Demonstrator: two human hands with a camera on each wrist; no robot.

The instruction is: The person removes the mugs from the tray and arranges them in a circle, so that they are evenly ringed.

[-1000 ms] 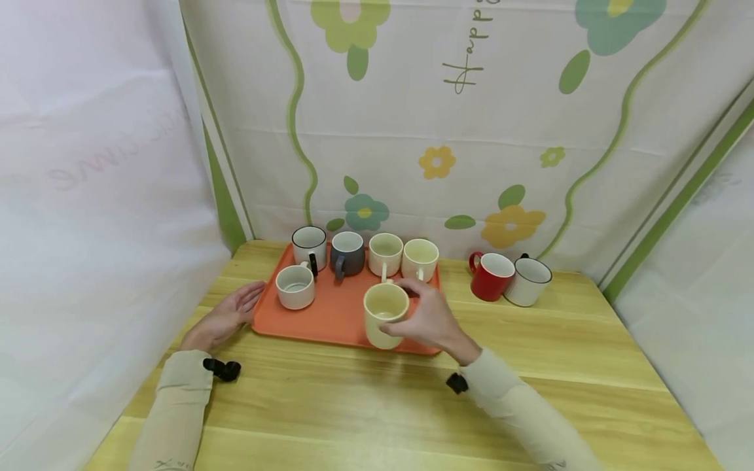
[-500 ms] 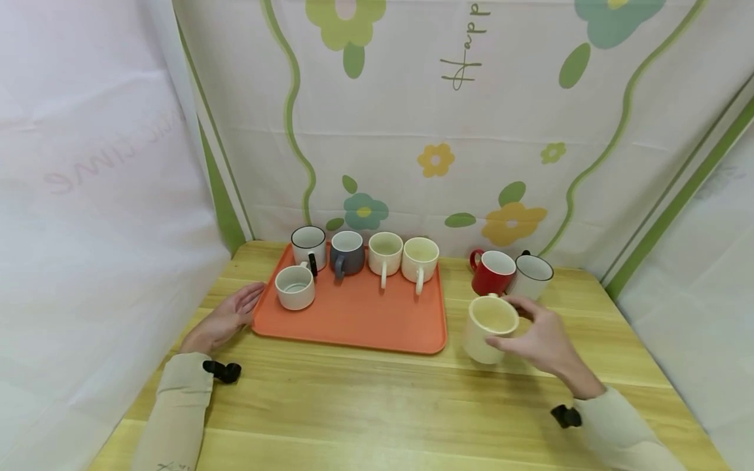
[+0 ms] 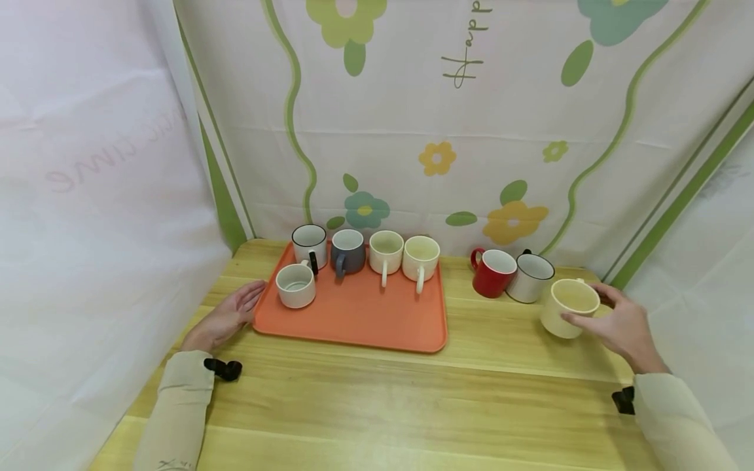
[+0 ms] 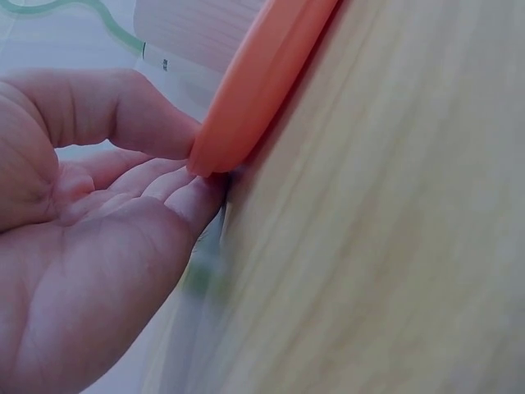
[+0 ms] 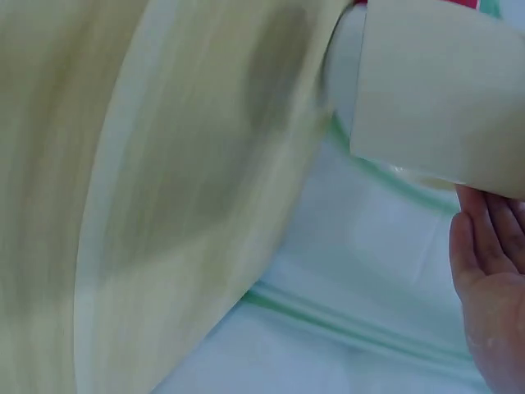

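Note:
A pale yellow mug (image 3: 569, 307) is gripped near its rim by my right hand (image 3: 623, 329), with the thumb on the near side and fingers at the back. The right wrist view shows the mug (image 5: 439, 94) raised off the table, its shadow lying on the wood. My left hand (image 3: 226, 317) is at the left edge of the orange tray (image 3: 353, 320). In the left wrist view, thumb and fingertips pinch the rim of that tray (image 4: 254, 90). A red mug (image 3: 493, 275) and a white black-rimmed mug (image 3: 530, 280) stand just left of the held mug.
On the tray's back row stand a black-rimmed white mug (image 3: 309, 245), a grey-blue mug (image 3: 351, 257) and two cream mugs, one greenish (image 3: 385, 254), one yellowish (image 3: 421, 260). A short white mug (image 3: 296, 288) sits in front. Fabric walls (image 3: 707, 261) border the wooden table (image 3: 377, 405).
My right hand has carried the yellow mug from above the tray's front right to the right, past the red and white mugs. My left hand has stayed at the tray edge.

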